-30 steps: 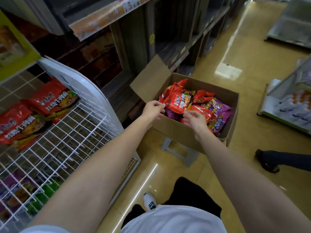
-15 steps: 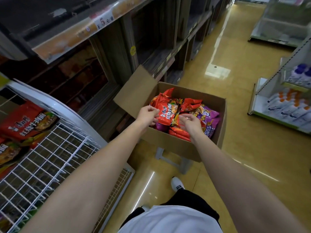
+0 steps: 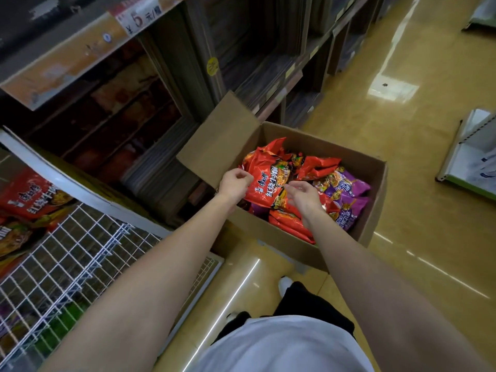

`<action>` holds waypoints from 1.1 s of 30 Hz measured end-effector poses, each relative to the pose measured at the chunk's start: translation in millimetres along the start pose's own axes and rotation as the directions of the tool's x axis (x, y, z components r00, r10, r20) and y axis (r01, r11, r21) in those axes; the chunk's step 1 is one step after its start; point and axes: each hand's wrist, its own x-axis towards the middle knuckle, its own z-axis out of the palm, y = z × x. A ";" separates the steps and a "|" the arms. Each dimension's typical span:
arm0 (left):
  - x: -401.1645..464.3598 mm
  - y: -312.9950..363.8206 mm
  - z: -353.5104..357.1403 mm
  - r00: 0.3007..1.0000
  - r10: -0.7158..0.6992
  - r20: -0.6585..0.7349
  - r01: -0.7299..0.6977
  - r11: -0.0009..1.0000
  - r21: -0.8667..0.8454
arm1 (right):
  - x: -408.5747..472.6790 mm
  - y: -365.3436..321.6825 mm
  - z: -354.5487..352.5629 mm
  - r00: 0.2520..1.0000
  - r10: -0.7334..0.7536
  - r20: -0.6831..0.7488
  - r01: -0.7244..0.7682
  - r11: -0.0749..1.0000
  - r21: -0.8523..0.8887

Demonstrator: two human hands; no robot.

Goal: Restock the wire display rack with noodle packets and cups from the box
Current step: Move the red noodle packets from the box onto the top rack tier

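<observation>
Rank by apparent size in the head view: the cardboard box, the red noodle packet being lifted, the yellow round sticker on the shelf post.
1. cardboard box
2. red noodle packet, held at its edge by the left hand
3. yellow round sticker, though it sits farther from the camera

Matt brown corrugated cardboard box (image 3: 295, 247) holds glossy crinkled plastic noodle packets (image 3: 271, 183); the wire display rack (image 3: 80, 253) is white-coated metal, the yellow floor (image 3: 402, 162) smooth and shiny

Glossy yellow shop floor (image 3: 402, 183) with light glare, dark wooden shelving (image 3: 241, 49), white shelf unit (image 3: 472, 146)
</observation>
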 end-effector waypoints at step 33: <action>47.8 -2.7 44.1 0.979 -0.188 -0.082 0.188 0.982 -0.004 | 78.3 -57.2 -8.1 0.966 -0.028 0.257 0.090 0.968 -0.233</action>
